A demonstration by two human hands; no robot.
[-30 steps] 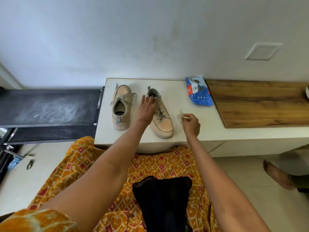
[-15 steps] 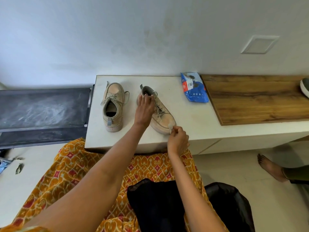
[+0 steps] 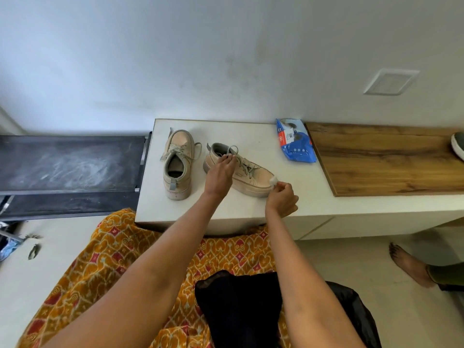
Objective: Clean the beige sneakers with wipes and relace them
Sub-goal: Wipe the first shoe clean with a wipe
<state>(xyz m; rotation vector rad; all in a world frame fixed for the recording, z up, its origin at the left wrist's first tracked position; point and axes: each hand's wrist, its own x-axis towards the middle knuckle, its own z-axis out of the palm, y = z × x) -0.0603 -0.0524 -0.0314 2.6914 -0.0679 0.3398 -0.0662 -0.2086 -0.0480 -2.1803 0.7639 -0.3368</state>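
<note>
White counter point(image 3: 251, 212) runs along a pale wall in my head view, with a wooden board point(image 3: 381, 162) set into its right part and a dark dusty platform point(image 3: 67, 164) off its left end. I see 2 beige sneakers on the white top. One, the left sneaker point(image 3: 177, 164), stands alone with its heel toward me and its laces loose. My left hand point(image 3: 219, 173) rests on the collar of the right sneaker point(image 3: 241, 172), fingers curled over its rim beside the laces. My right hand point(image 3: 282, 199) pinches a small white wipe point(image 3: 273, 181) between thumb and fingertips, pressed against that shoe's toe. I note a blue wipes pack point(image 3: 295, 144) lying near the wall, just beside the board. Orange patterned fabric point(image 3: 120, 259) covers my lap, and a bare foot point(image 3: 409, 264) shows on the floor at right.
</note>
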